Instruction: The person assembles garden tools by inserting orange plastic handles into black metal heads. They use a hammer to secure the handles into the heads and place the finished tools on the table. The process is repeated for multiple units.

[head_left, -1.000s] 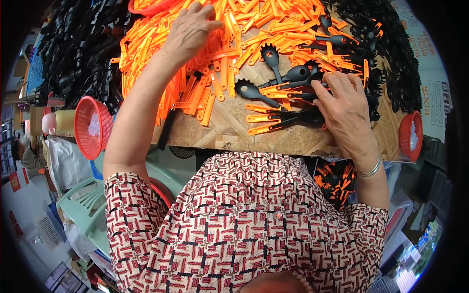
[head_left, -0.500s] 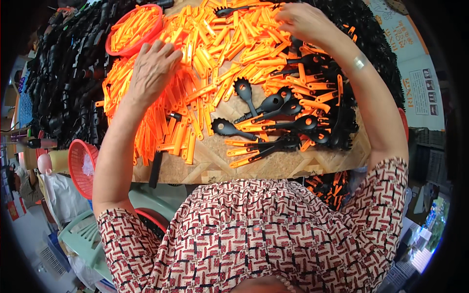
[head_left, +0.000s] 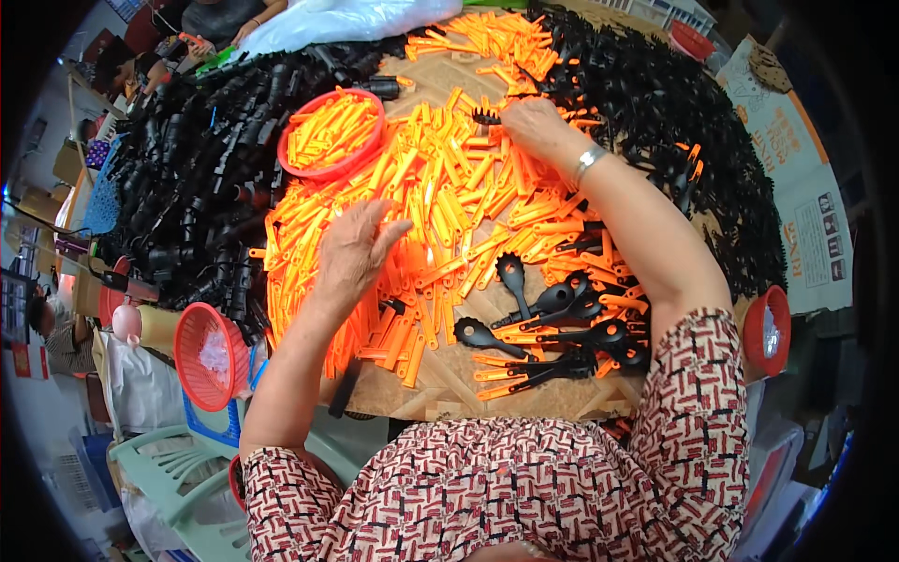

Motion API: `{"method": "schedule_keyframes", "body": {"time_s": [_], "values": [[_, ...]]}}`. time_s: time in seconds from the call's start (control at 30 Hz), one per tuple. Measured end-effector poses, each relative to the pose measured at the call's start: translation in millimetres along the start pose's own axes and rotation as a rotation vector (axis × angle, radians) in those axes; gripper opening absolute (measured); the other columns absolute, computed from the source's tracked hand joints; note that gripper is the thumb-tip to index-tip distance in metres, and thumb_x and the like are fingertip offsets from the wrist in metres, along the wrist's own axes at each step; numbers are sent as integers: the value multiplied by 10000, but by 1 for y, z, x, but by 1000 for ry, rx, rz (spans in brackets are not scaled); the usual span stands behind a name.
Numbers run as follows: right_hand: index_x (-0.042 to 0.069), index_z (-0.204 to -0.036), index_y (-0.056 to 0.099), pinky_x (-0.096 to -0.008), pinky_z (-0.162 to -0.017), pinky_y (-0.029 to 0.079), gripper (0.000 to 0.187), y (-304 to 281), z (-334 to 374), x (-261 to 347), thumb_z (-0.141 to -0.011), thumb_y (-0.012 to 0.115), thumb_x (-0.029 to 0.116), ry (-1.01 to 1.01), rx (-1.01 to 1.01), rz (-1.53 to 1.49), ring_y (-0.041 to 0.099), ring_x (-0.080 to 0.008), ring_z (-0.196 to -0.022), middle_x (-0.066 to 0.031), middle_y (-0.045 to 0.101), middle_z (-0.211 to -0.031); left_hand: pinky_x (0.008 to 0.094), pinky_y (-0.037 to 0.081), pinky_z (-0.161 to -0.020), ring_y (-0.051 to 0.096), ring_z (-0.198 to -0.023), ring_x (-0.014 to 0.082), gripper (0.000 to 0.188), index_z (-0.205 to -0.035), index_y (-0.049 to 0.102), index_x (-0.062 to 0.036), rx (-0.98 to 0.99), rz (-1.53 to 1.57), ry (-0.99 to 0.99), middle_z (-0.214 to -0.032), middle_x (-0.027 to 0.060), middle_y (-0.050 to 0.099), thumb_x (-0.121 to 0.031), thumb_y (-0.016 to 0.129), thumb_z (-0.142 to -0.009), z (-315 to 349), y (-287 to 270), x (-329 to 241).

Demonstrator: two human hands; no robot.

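My left hand (head_left: 354, 251) hovers over a heap of orange plastic handles (head_left: 435, 192), thumb apart from the fingers, nothing seen in it. Farther off to the right, my right hand (head_left: 543, 129) is closed at a black toothed pasta spoon (head_left: 486, 117); the toothed head sticks out left of my fingers, and the rest of it is hidden. Nearer me lie several black utensil heads: a toothed pasta spoon (head_left: 511, 273), another pasta spoon (head_left: 479, 335) and a spoon with a hole (head_left: 609, 331). Some carry orange handles.
A red basket (head_left: 330, 171) full of orange pieces stands at the far left of the heap. Black parts pile up at left (head_left: 201, 178) and right (head_left: 655, 112). Red baskets hang near the table's left (head_left: 192, 351) and right (head_left: 777, 328) sides. Another person (head_left: 220, 23) sits across the table.
My view has tilted up, showing more of the far table. My right hand has closed in on the black pasta spoon. My left hand's fingers have spread from a curled pose.
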State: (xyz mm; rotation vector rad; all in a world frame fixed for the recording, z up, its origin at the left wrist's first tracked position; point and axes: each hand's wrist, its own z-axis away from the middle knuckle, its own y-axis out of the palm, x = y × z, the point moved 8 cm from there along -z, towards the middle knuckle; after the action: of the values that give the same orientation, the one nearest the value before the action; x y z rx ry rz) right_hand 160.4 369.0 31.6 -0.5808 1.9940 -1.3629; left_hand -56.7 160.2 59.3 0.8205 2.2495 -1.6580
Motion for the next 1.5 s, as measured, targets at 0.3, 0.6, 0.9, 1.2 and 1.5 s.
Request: {"method": "schedule_keyframes", "body": {"time_s": [0.3,0.6,0.9,1.2,1.5], "values": [[-36,-905,721,-288,-639,575,116,-96,136,21,-857,744,67,567,245,-1460,734,-163,-750,-100,731,-792,219,474,-812,561,-891,51,210,-1175,697,-22,170,797,-259,-947,-37,628,-131,706,-996,40,26,-64],[-16,-1078,724,-319,-755,654,140,-109,228,131,-945,688,10,765,-538,-2328,756,-196,-850,-116,764,-994,257,519,-738,652,-820,146,211,-1129,701,0,-104,634,157,-929,75,682,35,719,-922,76,35,-138],[-34,-1092,706,-357,-808,665,148,-77,238,161,-952,664,-9,818,-666,-2386,744,-225,-903,-159,740,-1025,300,512,-649,652,-729,191,248,-1123,716,8,-192,395,244,-868,110,680,49,751,-881,92,38,-134],[-32,-1097,711,-363,-807,664,157,-68,235,177,-947,666,-21,799,-622,-2395,747,-222,-918,-148,747,-1037,316,490,-604,623,-686,203,283,-1125,724,-6,-239,270,296,-801,99,638,72,758,-854,100,41,-130],[-25,-1093,719,-367,-791,659,188,-62,244,180,-920,655,-60,827,-644,-2349,731,-211,-943,-147,742,-1054,346,482,-599,614,-665,223,185,-1061,713,-14,-161,306,176,-804,109,632,32,735,-883,102,51,-127]]}}
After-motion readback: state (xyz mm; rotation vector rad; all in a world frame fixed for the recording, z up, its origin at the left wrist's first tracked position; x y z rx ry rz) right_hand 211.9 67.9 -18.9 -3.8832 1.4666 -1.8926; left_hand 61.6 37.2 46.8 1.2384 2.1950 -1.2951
